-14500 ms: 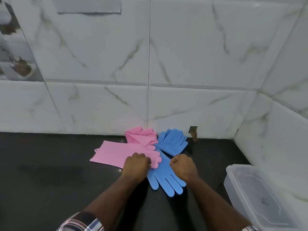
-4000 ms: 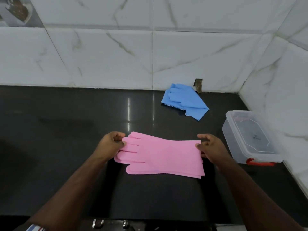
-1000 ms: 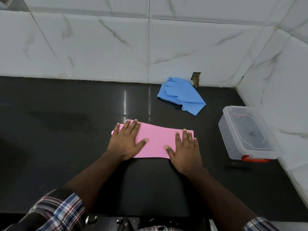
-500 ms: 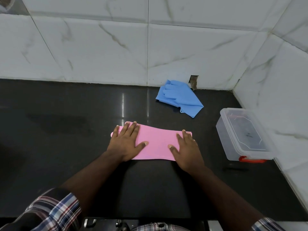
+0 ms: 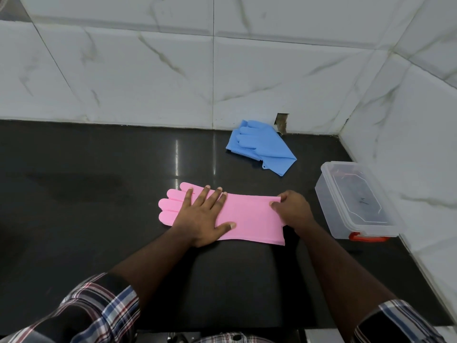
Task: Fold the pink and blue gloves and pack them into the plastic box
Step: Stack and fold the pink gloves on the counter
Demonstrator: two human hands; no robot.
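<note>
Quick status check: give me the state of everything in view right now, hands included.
Pink gloves: stacked flat on the counter, unfolded, fingers pointing left.
Blue gloves: lying loose near the back wall, untouched.
Box: lid on, at the right wall.
Left hand: fingers straight, pressing on the pink gloves.
Right hand: pinching the pink gloves' cuff edge.
</note>
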